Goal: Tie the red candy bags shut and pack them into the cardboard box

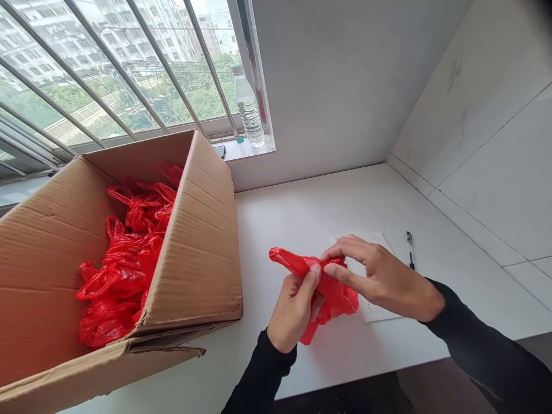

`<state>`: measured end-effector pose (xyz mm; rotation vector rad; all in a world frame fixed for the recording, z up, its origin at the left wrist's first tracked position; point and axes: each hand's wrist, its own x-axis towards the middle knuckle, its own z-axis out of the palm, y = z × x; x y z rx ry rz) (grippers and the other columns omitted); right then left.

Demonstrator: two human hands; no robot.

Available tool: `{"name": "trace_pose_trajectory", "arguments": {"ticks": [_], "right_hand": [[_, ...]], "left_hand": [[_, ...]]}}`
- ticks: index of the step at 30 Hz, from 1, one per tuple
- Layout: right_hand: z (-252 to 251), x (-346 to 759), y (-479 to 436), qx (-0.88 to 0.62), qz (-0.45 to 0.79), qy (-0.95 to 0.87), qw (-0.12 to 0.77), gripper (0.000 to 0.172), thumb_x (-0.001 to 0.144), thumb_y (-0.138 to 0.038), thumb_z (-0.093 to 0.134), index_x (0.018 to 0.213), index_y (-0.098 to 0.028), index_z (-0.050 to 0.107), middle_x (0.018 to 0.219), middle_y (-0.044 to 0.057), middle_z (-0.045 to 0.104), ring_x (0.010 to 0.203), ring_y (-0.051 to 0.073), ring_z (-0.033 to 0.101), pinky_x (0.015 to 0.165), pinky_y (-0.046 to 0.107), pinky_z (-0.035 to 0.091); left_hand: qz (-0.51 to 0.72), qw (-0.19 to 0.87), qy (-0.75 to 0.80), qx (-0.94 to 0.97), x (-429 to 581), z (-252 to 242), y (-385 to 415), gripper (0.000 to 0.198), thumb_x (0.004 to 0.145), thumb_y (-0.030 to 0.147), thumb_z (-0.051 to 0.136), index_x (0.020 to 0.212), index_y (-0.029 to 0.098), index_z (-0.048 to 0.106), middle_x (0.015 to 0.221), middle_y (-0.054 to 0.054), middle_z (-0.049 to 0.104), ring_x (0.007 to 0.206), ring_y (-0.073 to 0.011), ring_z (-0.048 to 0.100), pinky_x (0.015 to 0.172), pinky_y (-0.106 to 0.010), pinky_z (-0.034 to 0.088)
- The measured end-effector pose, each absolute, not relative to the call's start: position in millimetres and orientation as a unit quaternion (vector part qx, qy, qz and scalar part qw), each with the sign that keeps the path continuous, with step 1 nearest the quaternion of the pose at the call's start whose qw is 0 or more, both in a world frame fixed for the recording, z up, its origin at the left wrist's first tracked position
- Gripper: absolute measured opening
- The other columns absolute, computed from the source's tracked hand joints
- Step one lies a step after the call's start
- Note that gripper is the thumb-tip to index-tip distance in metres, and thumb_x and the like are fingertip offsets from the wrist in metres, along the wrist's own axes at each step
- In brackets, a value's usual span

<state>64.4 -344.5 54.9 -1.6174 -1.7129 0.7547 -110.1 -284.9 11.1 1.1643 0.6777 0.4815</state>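
A person in black sleeves gripped a thin red plastic bag (335,298) above the white table (288,215), between its front edge and the middle. The left hand (293,313) pinched the gathered bag, thumb pressed down on it over curled fingers, while a twisted end poked out beyond the thumb. The right hand (375,276) reached in from the other side, its thumb and forefinger pinching the bag near its upper edge; how tightly, one could not tell. Partly behind that hand, a sheet of paper (379,307) lay toward the table's right edge, with a pen (410,251) just beside it. At the table's left end stood an open cardboard box (202,253) holding a heap of crumpled red bags (129,259). A clear bottle (250,112) stood upright on the windowsill (239,151) beyond the table's back edge.
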Motion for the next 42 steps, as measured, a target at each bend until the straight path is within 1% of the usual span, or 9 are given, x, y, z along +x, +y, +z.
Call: {"name": "trace_pose_trajectory", "arguments": {"ticks": [7,12,17,21,24,27,31,35,42], "right_hand": [[56,48,-355,-0.621,0.392,-0.562,0.382,0.016,0.097,-0.037,0.055,0.095,-0.028,0.069,0.091,-0.001,0.07,0.085,0.018,0.063,0.077,0.034,0.049],[41,42,-358,-0.62,0.433,-0.536,0.375,0.012,0.096,-0.033,0.056,0.09,-0.026,0.063,0.087,-0.002,0.067,0.08,0.016,0.061,0.073,0.03,0.048],[31,49,-355,-0.62,0.403,-0.572,0.355,0.016,0.099,-0.037,0.052,0.092,-0.027,0.061,0.091,-0.001,0.065,0.085,0.017,0.06,0.08,0.032,0.048],[21,55,-339,-0.576,0.362,-0.62,0.39,0.028,0.104,-0.036,0.042,0.126,-0.029,0.056,0.124,0.003,0.062,0.116,0.019,0.055,0.103,0.037,0.042],[9,57,-329,-0.541,0.455,-0.6,0.375,0.037,0.106,-0.043,0.033,0.123,-0.026,0.06,0.103,0.003,0.067,0.089,0.017,0.062,0.081,0.032,0.049],[-3,57,-327,-0.555,0.499,-0.558,0.363,0.039,0.105,-0.046,0.034,0.122,-0.025,0.062,0.075,-0.001,0.06,0.064,0.014,0.051,0.061,0.028,0.043],[-18,56,-326,-0.489,0.599,-0.535,0.34,0.031,0.102,-0.039,0.046,0.127,-0.024,0.057,0.068,-0.005,0.051,0.058,0.011,0.041,0.055,0.026,0.036],[-27,56,-323,-0.472,0.628,-0.499,0.365,0.022,0.097,-0.039,0.054,0.107,-0.02,0.062,0.068,-0.005,0.054,0.056,0.01,0.041,0.05,0.024,0.033],[-15,61,-319,-0.543,0.51,-0.496,0.448,0.014,0.098,-0.031,0.052,0.092,-0.022,0.062,0.094,0.001,0.063,0.089,0.016,0.058,0.082,0.031,0.047]], "left_hand": [[0.259,0.847,0.319,0.337,-113,9,-276,0.036,0.091,0.04,0.055,0.118,0.015,0.06,0.07,-0.003,0.063,0.064,-0.017,0.061,0.069,-0.031,0.048],[0.268,0.856,0.276,0.344,-120,6,-279,0.024,0.08,0.02,0.068,0.103,0.018,0.06,0.104,-0.007,0.064,0.093,-0.0198,0.062,0.082,-0.031,0.047],[0.268,0.806,0.273,0.452,-124,-3,-279,0.018,0.09,0.028,0.067,0.092,0.021,0.05,0.09,-0.001,0.059,0.079,-0.0124,0.055,0.075,-0.027,0.044],[0.227,0.787,0.221,0.529,-129,3,-278,0.022,0.087,0.025,0.069,0.098,0.022,0.051,0.088,0.0,0.057,0.072,-0.0109,0.051,0.069,-0.026,0.045],[0.237,0.7,0.225,0.635,-133,7,-278,0.022,0.088,0.021,0.064,0.105,0.022,0.05,0.082,0.001,0.055,0.064,-0.0103,0.049,0.06,-0.025,0.046],[0.307,0.571,0.264,0.714,-134,-1,-278,0.023,0.083,0.009,0.063,0.101,0.022,0.055,0.083,0.001,0.056,0.066,-0.0114,0.052,0.059,-0.024,0.045],[0.403,0.429,0.293,0.753,-126,-19,-277,0.026,0.082,-0.001,0.056,0.096,0.021,0.062,0.093,-0.003,0.057,0.085,-0.0151,0.058,0.07,-0.026,0.047],[0.426,0.376,0.28,0.773,-120,-27,-278,0.034,0.085,-0.002,0.055,0.104,0.023,0.065,0.096,-0.003,0.054,0.086,-0.0137,0.059,0.07,-0.025,0.049],[0.407,0.377,0.267,0.788,-124,-34,-279,0.042,0.088,0.006,0.062,0.123,0.03,0.067,0.1,-0.004,0.047,0.089,-0.0163,0.057,0.07,-0.029,0.053]]}}
